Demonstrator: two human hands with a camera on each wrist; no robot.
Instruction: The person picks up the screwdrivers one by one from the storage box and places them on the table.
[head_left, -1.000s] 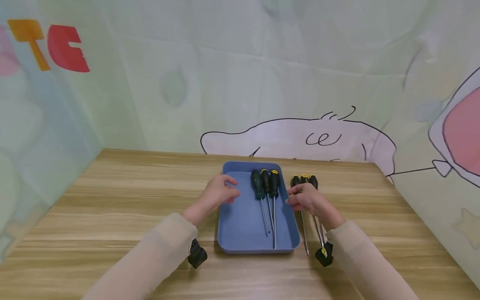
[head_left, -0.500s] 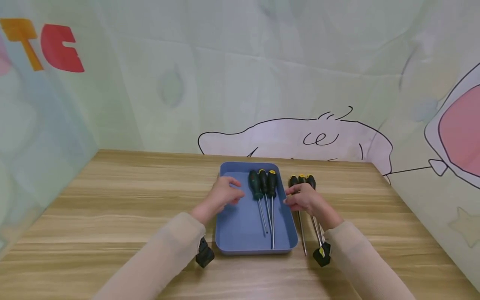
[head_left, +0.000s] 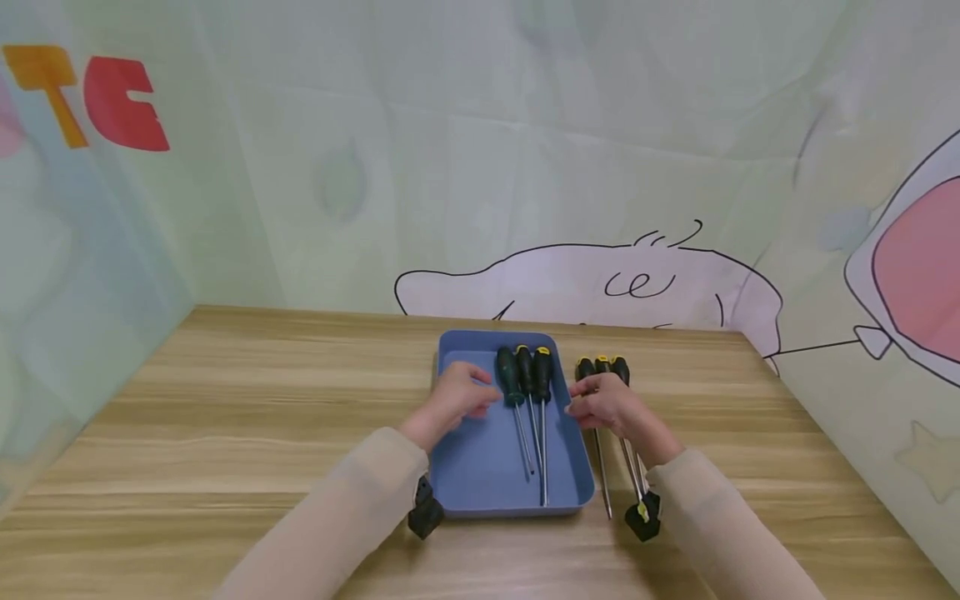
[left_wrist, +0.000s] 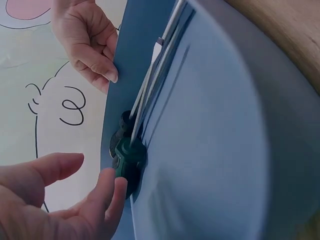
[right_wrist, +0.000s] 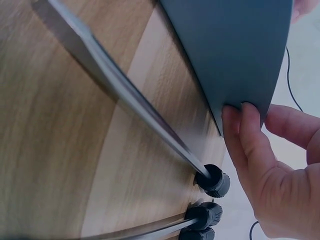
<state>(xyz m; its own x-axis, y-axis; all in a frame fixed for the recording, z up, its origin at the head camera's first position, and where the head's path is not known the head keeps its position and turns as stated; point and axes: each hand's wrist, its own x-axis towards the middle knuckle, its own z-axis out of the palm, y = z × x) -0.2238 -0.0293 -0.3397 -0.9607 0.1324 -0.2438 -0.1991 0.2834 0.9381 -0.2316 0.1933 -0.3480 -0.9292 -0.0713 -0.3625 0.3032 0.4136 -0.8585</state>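
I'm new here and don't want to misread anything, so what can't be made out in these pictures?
Head view: lower handles of the screwdrivers beside the tray, behind the right hand.
Head view: any lettering on the yellow handle ends, too small.
Left wrist view: a longer shaft's tip, past the top edge.
Right wrist view: most of the left hand, past the right edge.

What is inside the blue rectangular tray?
One green-handled metal screwdriver and two black-handled, yellow-ended screwdrivers. The tray floor directly beneath them is covered and cannot be seen.
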